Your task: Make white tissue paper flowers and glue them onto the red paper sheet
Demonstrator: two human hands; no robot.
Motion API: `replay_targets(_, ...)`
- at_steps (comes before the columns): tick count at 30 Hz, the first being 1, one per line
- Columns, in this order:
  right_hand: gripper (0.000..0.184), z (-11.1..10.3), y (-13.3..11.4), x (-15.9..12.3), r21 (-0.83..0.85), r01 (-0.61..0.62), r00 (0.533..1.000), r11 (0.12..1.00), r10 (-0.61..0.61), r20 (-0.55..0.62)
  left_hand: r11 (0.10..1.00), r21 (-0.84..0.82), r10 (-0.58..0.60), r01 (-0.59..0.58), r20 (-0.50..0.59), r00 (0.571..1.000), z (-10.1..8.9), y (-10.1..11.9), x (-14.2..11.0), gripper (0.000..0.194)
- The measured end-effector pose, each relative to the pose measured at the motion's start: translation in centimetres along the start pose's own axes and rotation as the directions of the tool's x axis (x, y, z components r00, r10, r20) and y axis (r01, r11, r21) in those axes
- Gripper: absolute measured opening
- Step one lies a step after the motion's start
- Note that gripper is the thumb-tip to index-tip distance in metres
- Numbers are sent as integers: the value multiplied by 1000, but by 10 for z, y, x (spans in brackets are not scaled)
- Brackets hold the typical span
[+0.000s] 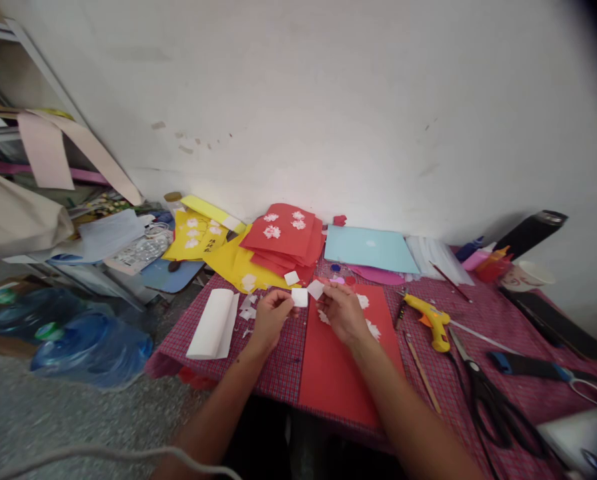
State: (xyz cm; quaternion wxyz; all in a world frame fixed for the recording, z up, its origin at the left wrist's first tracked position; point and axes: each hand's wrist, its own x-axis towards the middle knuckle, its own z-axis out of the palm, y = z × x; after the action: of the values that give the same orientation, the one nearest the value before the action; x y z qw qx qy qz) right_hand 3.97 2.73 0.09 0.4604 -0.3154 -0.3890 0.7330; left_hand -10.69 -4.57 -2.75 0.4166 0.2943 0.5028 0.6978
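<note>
Pinching narrowly, the left hand (272, 315) holds a bright-white square paper piece (301, 298) just right of its fingertips; just beside it, a thin greyish-white paper square (315, 289) extends left from the pinching fingertips of the right hand (345, 310). Neither shows a long axis.

Head view, one: worn on the person's head, facing forward and down over the desk (278, 373). Wide field: desk near, lower centre to right; pale wall (298, 100) beyond, across top; floor (103, 420), lower left.
</note>
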Motion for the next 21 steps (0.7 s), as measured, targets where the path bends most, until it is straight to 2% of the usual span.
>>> replay_targets(2, 16, 0, 1, -1, -139, 112, 993, 984, -114, -6, 998, -45, 45, -49, -78, 996, -2, 2, 3, 12)
replay_targets(3, 16, 1, 2, -2, -253, 186, 982, 949, -188, 16, 995, -65, 72, -81, -131, 989, -3, 4, 4, 12)
replay_targets(5, 17, 4, 5, -4, -498, 346, 936, 795, -328, 128, 986, -99, 108, -134, -232, 967, -5, 8, 6, 14)
replay_targets(7, 17, 8, 12, -7, -657, 489, 866, 573, -408, 289, 980, -125, 114, -156, -293, 949, -7, 11, 7, 16)
replay_targets(10, 16, 16, 26, -10, -726, 636, 756, 261, -401, 518, 981, -110, 122, -163, -310, 943, -7, 14, 6, 17)
replay_targets(13, 15, 19, 35, -11, -706, 706, 687, 44, -284, 669, 983, -61, 147, -171, -289, 946, -6, 12, 5, 15)
replay_targets(14, 17, 18, 35, -11, -704, 710, 682, 8, -258, 684, 984, -47, 152, -172, -283, 947, -5, 11, 5, 15)
replay_targets(16, 19, 15, 31, -9, -724, 690, 697, -9, -261, 668, 985, -28, 154, -168, -272, 950, -5, 10, 4, 15)
replay_targets(19, 16, 7, 21, -7, -767, 639, 725, 59, -381, 574, 985, 53, 170, -163, -216, 961, -4, 9, 2, 14)
replay_targets(21, 12, 4, 15, -7, -758, 642, 707, 115, -471, 527, 967, 177, 209, -183, -144, 967, -3, 10, -1, 11)
